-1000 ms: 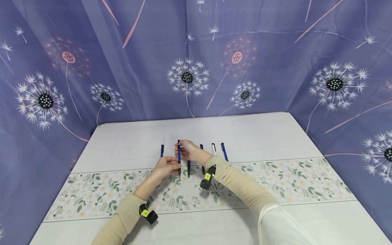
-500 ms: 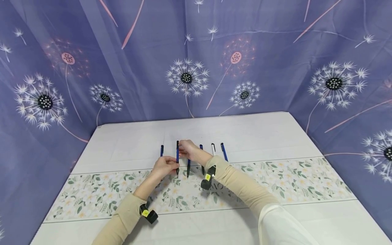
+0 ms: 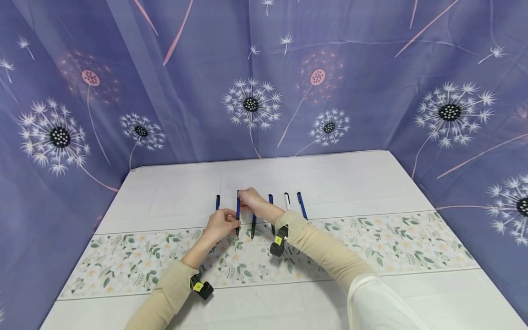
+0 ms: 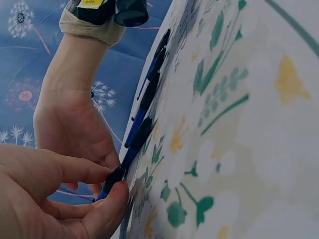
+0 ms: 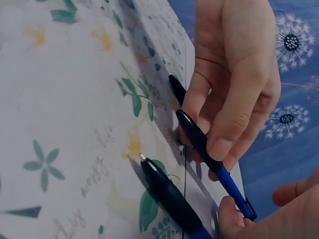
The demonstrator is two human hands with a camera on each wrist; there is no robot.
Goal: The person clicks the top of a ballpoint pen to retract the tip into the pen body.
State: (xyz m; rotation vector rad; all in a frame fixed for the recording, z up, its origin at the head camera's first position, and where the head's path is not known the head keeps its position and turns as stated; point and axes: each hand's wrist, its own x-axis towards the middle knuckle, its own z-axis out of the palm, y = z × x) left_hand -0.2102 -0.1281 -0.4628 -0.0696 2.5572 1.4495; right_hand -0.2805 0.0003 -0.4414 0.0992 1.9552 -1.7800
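Near the table's middle, a blue pen (image 3: pixel 238 208) with a black grip lies upright in the head view, its tip toward the person. My left hand (image 3: pixel 222 224) pinches it by the black grip between thumb and finger; the left wrist view shows this hand (image 4: pixel 60 194) close up. At the pen's clip end, my right hand (image 3: pixel 253 200) holds it with the fingertips. In the right wrist view the right hand (image 5: pixel 284 214) is only partly visible, at the lower right corner. Just right of the held pen lies another blue pen (image 3: pixel 253 227), its upper part hidden by the right hand.
Left of the hands lies a blue pen (image 3: pixel 217 201). To the right are a blue pen (image 3: pixel 271 199), a white pen (image 3: pixel 287 200) and another blue pen (image 3: pixel 302 205). A floral band (image 3: pixel 371 247) crosses the white table (image 3: pixel 330 174); purple dandelion curtains (image 3: pixel 185 91) surround it.
The held pen has shifted slightly left, with both hands on it. The right fingers have drawn in at its clip end. The other pens have stayed put.
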